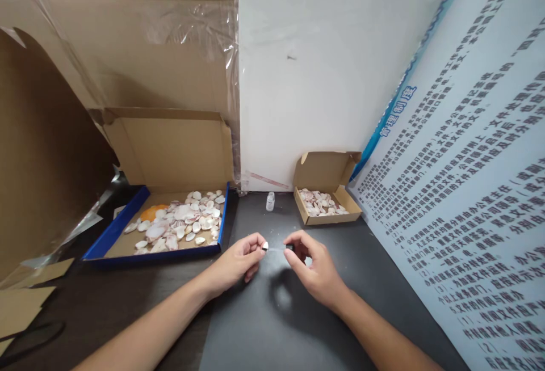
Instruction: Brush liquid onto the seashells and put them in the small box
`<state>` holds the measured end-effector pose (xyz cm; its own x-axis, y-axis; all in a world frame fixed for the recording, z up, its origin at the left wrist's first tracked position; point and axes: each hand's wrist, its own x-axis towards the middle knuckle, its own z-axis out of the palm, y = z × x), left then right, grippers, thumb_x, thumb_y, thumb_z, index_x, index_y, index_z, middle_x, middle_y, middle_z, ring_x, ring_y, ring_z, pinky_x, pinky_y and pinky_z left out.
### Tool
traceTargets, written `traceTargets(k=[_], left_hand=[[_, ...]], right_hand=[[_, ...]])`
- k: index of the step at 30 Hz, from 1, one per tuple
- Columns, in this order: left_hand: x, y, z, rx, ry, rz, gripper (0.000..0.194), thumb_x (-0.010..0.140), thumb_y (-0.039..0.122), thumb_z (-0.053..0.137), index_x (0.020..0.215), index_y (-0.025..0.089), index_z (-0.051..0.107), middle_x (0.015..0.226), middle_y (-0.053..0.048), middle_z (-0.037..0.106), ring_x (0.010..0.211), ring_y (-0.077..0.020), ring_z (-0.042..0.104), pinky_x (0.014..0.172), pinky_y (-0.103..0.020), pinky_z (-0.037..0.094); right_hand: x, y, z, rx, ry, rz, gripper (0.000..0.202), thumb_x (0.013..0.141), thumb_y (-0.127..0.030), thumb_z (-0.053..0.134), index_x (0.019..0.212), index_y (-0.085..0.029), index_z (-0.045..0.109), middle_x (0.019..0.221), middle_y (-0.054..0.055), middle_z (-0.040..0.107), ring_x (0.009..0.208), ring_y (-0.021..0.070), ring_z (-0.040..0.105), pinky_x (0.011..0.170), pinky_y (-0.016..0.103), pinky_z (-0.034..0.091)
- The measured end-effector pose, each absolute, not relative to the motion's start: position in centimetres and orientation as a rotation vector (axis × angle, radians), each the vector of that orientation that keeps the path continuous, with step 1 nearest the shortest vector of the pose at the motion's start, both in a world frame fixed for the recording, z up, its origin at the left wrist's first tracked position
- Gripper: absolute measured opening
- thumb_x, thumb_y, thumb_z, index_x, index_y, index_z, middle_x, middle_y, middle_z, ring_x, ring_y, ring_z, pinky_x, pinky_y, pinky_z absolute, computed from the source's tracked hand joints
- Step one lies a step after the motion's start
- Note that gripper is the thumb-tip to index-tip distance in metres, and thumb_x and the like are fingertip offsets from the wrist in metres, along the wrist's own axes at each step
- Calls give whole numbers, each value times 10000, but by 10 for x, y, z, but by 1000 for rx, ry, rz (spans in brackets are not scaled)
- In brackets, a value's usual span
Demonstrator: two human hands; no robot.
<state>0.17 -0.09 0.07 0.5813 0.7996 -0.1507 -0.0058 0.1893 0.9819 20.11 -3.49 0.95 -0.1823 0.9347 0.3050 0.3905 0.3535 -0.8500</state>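
Between the thumb and fingers of my left hand (242, 258) is a small white shell (265, 245), pinched at its edge. My right hand (313, 263) is closed on a black cap (289, 247) with a thin, pale applicator stem (276, 249) reaching left towards the shell. Whether the stem's tip touches the shell I cannot tell. Both hands are above the dark grey mat, facing each other. Beyond them stands a small clear bottle (270, 202) with a white label, upright and without a cap on it.
On the left, a blue-edged cardboard box (155, 253) with its lid raised holds many shells and something orange. A smaller open cardboard box (330, 219) with shells is at the back right. A white wall panel (323, 76) and a printed board (468, 189) bound the mat (264, 325).
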Motion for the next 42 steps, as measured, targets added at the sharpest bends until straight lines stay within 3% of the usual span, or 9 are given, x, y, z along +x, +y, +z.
traceTargets(k=[4, 20, 29, 35, 42], left_hand=[[1, 0, 0, 1296, 779, 642, 313, 856, 491, 552, 839, 202, 434, 560, 101, 333, 436, -56, 272, 418, -184, 268], [3, -1, -1, 1250, 772, 658, 329, 813, 492, 607, 819, 198, 457, 532, 106, 303, 436, -59, 244, 406, -172, 301], [2, -1, 2, 1225, 789, 693, 275, 815, 428, 625, 843, 192, 487, 581, 86, 369, 454, -55, 306, 427, -177, 337], [1, -1, 2, 1189, 806, 728, 237, 810, 382, 631, 848, 192, 495, 590, 82, 365, 479, -61, 298, 430, -170, 349], [3, -1, 2, 1127, 818, 756, 257, 794, 386, 638, 822, 196, 468, 546, 98, 333, 453, -58, 272, 416, -162, 326]], right_hand=[[201, -34, 9, -1246, -1716, 687, 115, 864, -269, 566, 937, -181, 575, 665, -31, 497, 564, 112, 466, 541, 221, 372], [201, -34, 11, -1186, -1732, 801, 121, 875, -286, 546, 941, -185, 558, 643, -42, 486, 557, 110, 472, 545, 221, 383], [200, -33, 7, -1259, -1751, 634, 112, 847, -245, 586, 943, -196, 555, 788, -9, 577, 568, 98, 506, 552, 219, 403], [199, -38, 11, -1181, -1779, 769, 125, 862, -287, 577, 932, -185, 565, 638, -39, 508, 550, 107, 482, 537, 216, 392], [200, -36, 10, -1204, -1709, 741, 124, 879, -293, 546, 931, -182, 568, 641, -32, 493, 551, 112, 475, 533, 221, 386]])
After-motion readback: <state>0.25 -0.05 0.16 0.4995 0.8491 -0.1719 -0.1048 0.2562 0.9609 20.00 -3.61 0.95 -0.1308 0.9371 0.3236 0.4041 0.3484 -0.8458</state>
